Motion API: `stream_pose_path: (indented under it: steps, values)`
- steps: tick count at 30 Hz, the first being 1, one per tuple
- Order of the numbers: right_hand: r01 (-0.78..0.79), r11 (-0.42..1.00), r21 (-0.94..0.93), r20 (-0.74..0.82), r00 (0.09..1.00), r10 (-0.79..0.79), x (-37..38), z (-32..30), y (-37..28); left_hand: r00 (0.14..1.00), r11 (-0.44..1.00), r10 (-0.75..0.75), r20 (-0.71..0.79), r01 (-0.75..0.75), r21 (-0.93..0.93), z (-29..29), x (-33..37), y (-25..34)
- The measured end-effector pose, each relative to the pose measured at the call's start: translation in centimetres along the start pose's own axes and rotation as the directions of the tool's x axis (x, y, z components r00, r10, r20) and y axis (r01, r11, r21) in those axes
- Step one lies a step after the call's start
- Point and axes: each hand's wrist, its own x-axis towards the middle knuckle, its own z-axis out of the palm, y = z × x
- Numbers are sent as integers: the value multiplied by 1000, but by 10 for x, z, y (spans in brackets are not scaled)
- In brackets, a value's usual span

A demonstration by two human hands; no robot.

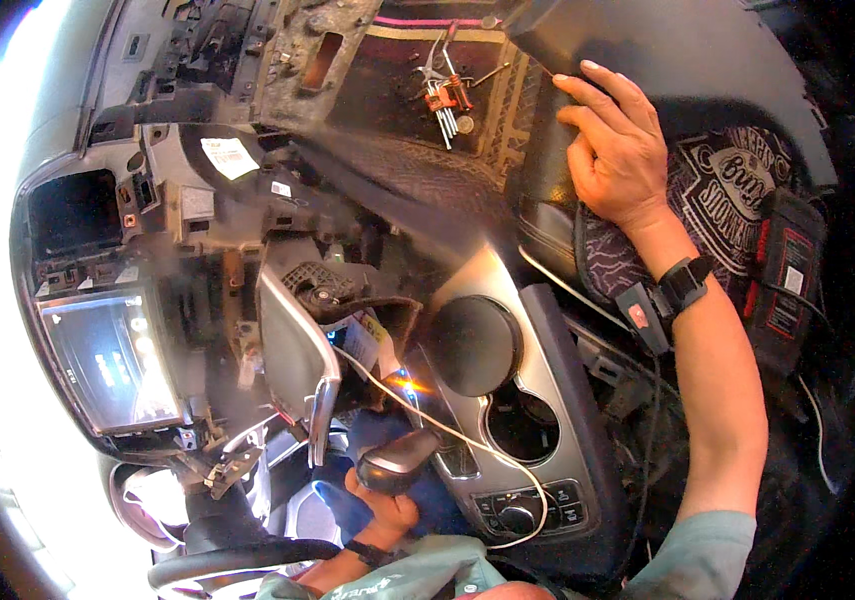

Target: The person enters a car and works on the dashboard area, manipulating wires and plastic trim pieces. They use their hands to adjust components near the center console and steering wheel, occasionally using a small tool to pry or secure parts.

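Note:
My right hand (615, 150) reaches over the dark leather passenger seat (537, 180), its fingers spread and partly bent, apparently resting near the seat edge. Beyond it, on the patterned floor mat (397, 85), lie a hex key set (439, 97) in a red holder and other hand tools. My left hand (387, 512) is low in the view, just beside the gear shifter (399, 462). The shifter knob covers its fingers, so whether it grips anything is hidden. Close by, a loose silver-edged trim panel (297, 345) stands tilted against the opened dashboard.
The dashboard's bare frame (192, 205) surrounds a lit screen (112, 360). A white cable (467, 438) loops across the console (572, 440) with its cup holder (522, 425). A steering wheel (237, 560) is at the lower left. A black-and-red pouch (785, 285) lies on the seat.

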Motion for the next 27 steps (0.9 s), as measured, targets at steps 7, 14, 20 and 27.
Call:
stream_pose_path:
  steps: [7,14,20,27]
  values:
    - [-16,1000,14,-13,1000,16,-1,-5,1,983,991,113,-143,-123,-58,-10,28,25]
    - [-24,1000,20,-13,1000,24,4,-3,-7,949,952,-55,-312,-44,-302,20,5,1]
    - [-32,999,18,24,999,32,-3,-10,-3,926,931,-61,-372,-82,-356,15,21,22]
    - [2,1000,2,-2,1000,-2,1,-2,-1,984,987,-33,-177,4,-161,14,1,6]
